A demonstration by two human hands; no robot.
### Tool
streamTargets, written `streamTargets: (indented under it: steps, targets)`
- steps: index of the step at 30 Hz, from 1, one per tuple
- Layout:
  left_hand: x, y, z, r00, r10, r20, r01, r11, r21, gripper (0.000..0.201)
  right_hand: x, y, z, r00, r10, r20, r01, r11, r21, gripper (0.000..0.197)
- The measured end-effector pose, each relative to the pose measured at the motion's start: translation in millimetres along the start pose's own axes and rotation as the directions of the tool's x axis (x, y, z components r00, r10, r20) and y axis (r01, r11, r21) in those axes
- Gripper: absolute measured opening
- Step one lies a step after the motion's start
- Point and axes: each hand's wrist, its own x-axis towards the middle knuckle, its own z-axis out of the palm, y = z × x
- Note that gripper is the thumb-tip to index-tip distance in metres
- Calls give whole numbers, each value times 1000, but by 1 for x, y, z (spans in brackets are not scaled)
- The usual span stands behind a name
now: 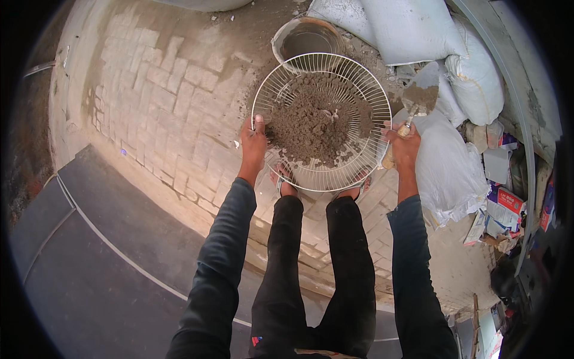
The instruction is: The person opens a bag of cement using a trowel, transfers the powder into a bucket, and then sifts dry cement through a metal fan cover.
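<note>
A round white wire grille (323,190), like a fan guard, is held over my feet in both hands. Crumbly grey-brown sand or mortar mix (317,122) is heaped on its wires. My left hand (254,146) grips the left rim, thumb on top. At the right rim, my right hand (405,145) is closed on a trowel (429,73) and seems to pinch the rim too. The trowel's blade points away and carries a lump of the same mix. Part of its handle is hidden by my fingers.
A bucket (281,48) with grey wet contents stands just beyond the grille. White sacks (412,30) lie at the far right, and a crumpled white plastic sack (448,170) nearer. Cartons (507,203) and scrap line the right side. Brick paving (161,90) is underfoot.
</note>
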Motion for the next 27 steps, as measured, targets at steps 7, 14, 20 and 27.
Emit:
streamTargets:
  steps: [7, 14, 20, 27]
  targets:
    - [7, 25, -3, 990, -134, 37, 132, 990, 48, 45, -4, 44, 30, 999, -36, 4, 35, 997, 73, 27]
    - [26, -6, -6, 985, -153, 74, 157, 986, -59, 48, -1, 59, 29, 994, -106, -30, 105, 994, -11, 26]
    - [39, -25, -6, 991, -58, 123, 70, 993, -94, 42, -24, 46, 33, 994, -83, -75, 86, 996, 36, 27]
    - [51, -75, 6, 986, -52, 157, 63, 996, -67, 50, -31, 15, 29, 983, -154, -98, 144, 984, -102, 27]
